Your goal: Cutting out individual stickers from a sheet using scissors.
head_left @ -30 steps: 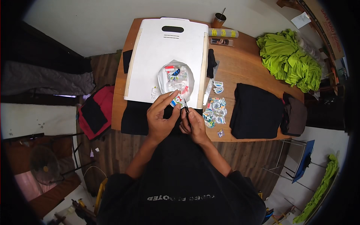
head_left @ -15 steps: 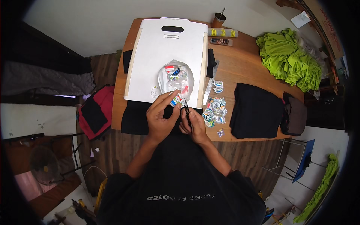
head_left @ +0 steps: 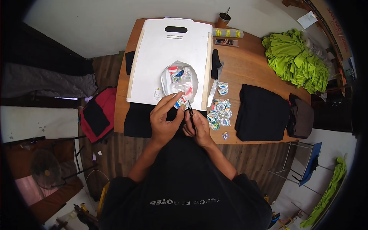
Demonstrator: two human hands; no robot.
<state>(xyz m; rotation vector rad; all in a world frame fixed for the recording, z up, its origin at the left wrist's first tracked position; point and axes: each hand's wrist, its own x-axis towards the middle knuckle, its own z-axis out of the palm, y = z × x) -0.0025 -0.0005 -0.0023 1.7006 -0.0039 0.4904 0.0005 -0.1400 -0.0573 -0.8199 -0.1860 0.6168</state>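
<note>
Between thumb and fingertips my left hand (head_left: pixel 165 119) pinches a small colourful printed sticker (head_left: pixel 181 102) with red, blue and white on it. My right hand (head_left: pixel 199 128) is closed around black-handled scissors (head_left: pixel 191 112); their tip meets the sticker's right edge. Both hands are over the near edge of a white board (head_left: pixel 153 65). Just beyond my fingers, a round white bowl-like container (head_left: pixel 164 82) rests on the board and holds scraps of printed film. Several cut-out stickers (head_left: pixel 221 111) lie on the table to the right of my right hand.
The wooden table (head_left: pixel 245 63) carries folded black cloth (head_left: pixel 262 113), a heap of lime-green garments (head_left: pixel 293 57), a grey roll with yellow print (head_left: pixel 229 33) and a brown cup (head_left: pixel 223 20). Black fabric (head_left: pixel 138 120) lies under the board's near edge. A fan (head_left: pixel 46 168) stands lower left.
Hardly anything differs. My right hand and the scissors have shifted very slightly against the sticker; my left hand keeps its pinch in the same place.
</note>
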